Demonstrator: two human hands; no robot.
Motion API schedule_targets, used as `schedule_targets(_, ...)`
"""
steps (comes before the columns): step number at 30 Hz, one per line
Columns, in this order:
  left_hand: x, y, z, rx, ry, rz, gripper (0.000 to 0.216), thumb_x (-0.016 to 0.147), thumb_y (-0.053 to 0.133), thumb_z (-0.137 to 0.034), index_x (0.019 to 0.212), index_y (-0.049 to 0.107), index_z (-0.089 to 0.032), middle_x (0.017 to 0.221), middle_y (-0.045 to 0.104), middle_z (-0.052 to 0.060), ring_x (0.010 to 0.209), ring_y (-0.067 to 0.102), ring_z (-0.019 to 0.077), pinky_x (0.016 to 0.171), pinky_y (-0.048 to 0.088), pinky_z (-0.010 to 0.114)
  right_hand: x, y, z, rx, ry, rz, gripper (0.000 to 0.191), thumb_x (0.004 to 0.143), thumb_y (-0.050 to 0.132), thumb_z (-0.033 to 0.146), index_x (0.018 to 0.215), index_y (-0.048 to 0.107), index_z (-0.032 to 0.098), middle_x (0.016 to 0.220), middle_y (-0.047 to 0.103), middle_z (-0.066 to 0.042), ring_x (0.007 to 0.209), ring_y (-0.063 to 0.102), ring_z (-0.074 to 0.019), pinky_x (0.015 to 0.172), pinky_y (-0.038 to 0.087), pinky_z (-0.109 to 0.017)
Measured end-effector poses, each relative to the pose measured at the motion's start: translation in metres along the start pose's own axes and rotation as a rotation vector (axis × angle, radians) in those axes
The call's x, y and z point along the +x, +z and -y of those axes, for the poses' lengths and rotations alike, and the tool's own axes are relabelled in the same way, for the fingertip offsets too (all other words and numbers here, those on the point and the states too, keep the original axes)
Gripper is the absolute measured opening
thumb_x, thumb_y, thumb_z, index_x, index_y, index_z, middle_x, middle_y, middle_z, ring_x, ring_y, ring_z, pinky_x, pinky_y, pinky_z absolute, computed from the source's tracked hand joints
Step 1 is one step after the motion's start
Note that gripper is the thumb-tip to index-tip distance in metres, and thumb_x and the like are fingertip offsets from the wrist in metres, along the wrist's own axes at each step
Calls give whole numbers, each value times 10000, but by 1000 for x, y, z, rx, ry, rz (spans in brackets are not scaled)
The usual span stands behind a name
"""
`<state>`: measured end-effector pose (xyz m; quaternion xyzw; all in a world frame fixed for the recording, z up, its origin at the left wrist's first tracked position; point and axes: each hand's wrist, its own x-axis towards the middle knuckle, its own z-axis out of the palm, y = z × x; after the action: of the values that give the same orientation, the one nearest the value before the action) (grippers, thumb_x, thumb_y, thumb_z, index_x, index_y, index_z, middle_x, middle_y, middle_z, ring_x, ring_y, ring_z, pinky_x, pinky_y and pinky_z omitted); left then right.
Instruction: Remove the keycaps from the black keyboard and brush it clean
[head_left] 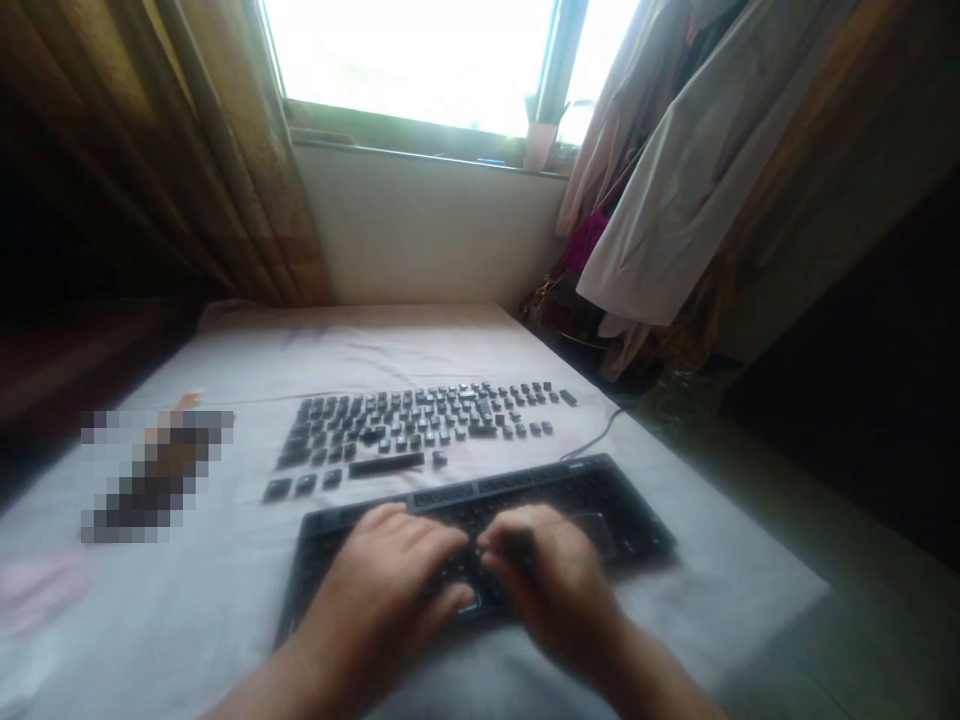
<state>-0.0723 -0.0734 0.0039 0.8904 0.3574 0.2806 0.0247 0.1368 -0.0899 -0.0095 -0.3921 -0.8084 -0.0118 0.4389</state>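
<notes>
Over the keyboard (467,512), close fingerwork looks under way: left hand (386,582) spread loosely, right hand (562,570) curled round a blurred dark object (522,549). Steadiness seems called for next.

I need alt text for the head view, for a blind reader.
A person's left hand and right hand are over a black keyboard on a pale sheet. Loose dark keycaps lie in rows beyond it, below a bright window.

A golden-brown curtain (232,170) hangs left of the bright window (412,65), pale clothes (667,200) to the right.
</notes>
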Motion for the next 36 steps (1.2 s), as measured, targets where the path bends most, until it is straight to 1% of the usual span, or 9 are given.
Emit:
schedule_targets(4, 11, 7, -1, -48, -45, 58, 156, 833, 718, -269, 949, 618, -300, 884, 736, -113, 778, 683, 172, 752, 477, 360, 2, 1, -3, -2, 1, -14, 76, 989, 494, 194, 954, 560, 206, 778, 698, -27, 705, 670, -187, 684, 511, -310)
schedule_targets(7, 15, 10, -2, -47, -65, 102, 142, 845, 712, -277, 960, 633, -299, 915, 744, -106, 804, 688, 171, 758, 472, 357, 0, 0, -6, 1, 11, -23, 64, 985, 506, 200, 962, 565, 203, 784, 701, -30, 705, 672, -188, 679, 513, -307)
schedule_targets(11, 22, 13, -2, -4, -41, 133, 99, 864, 691, -279, 955, 651, -288, 903, 749, -82, 809, 689, 177, 787, 480, 361, 0, -3, -10, -4, 40, -26, 46, 970, 530, 207, 979, 575, 212, 797, 713, -36, 722, 690, -201, 686, 522, -316)
schedule_targets(17, 27, 17, 2, 65, 16, 67, 87, 922, 600, -318, 948, 649, -251, 862, 750, -34, 768, 691, 182, 768, 504, 352, -1, -8, -17, 57, 157, 23, 69, 943, 536, 180, 978, 570, 229, 812, 738, -44, 737, 719, -202, 700, 552, -308)
schedule_targets(21, 27, 16, 9, 82, -5, 22, 136, 940, 570, -351, 972, 647, -243, 888, 753, -18, 808, 707, 185, 769, 527, 350, -8, -10, -30, 81, 270, 18, 49, 925, 562, 197, 953, 589, 227, 811, 749, -41, 734, 733, -201, 681, 565, -288)
schedule_targets(25, 37, 20, 25, 114, -89, 116, 135, 911, 622, -361, 1001, 667, -271, 956, 748, -14, 860, 700, 198, 785, 543, 367, -15, -10, -43, 129, 436, -65, 31, 918, 600, 241, 944, 607, 226, 803, 765, -30, 713, 744, -196, 673, 581, -275)
schedule_targets(28, 56, 27, 41, 166, -141, 161, 151, 904, 626, -370, 1020, 695, -300, 1060, 720, 10, 944, 672, 212, 834, 540, 394, -20, -7, -52, 144, 527, -183, 82, 908, 628, 309, 909, 618, 227, 758, 758, -22, 658, 734, -198, 618, 581, -271)
schedule_targets(31, 77, 39, 55, 194, -155, 153, 159, 892, 640, -374, 1014, 717, -309, 1138, 688, 38, 1047, 633, 241, 918, 515, 445, -25, -3, -56, 156, 564, -273, 136, 901, 641, 362, 893, 631, 227, 743, 746, -23, 642, 721, -198, 587, 574, -272)
schedule_targets(36, 95, 61, 69, 227, -186, 157, 156, 858, 678, -384, 974, 740, -301, 1255, 642, 65, 1172, 568, 297, 997, 455, 510, -29, -4, -54, 181, 595, -300, 112, 895, 657, 341, 903, 637, 231, 771, 747, -23, 664, 718, -197, 622, 578, -283)
